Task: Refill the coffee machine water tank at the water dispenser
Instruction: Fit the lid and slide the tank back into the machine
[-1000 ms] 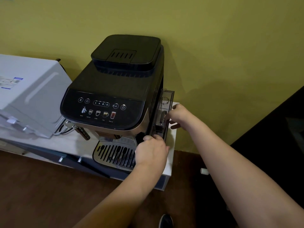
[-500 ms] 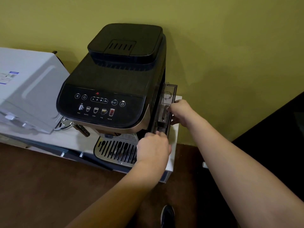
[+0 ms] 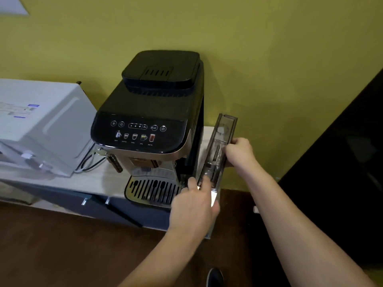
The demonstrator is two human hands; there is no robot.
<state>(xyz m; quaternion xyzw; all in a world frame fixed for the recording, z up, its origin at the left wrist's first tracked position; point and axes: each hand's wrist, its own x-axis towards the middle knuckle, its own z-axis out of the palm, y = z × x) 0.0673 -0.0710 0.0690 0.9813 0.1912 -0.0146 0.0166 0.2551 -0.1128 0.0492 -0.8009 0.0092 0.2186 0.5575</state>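
A black coffee machine (image 3: 149,112) with a lit button panel stands on a pale cabinet top against the yellow wall. Its narrow, clear smoky water tank (image 3: 219,146) is out of the slot on the machine's right side, tilted away from the body with a gap between them. My right hand (image 3: 240,152) grips the tank's right edge near the middle. My left hand (image 3: 194,199) holds the tank's near lower end, fingers on its front corner. No water dispenser is in view.
A white box-shaped appliance (image 3: 41,125) sits left of the machine, with cables (image 3: 89,162) between them. The cabinet top (image 3: 99,179) ends just right of the tank. A dark panel (image 3: 342,162) stands at the right. My shoe (image 3: 214,277) rests on the brown floor.
The water tank has come out of the machine's right side and swung rightward, opening a gap. Both hands moved right with it. The view has shifted down and back.
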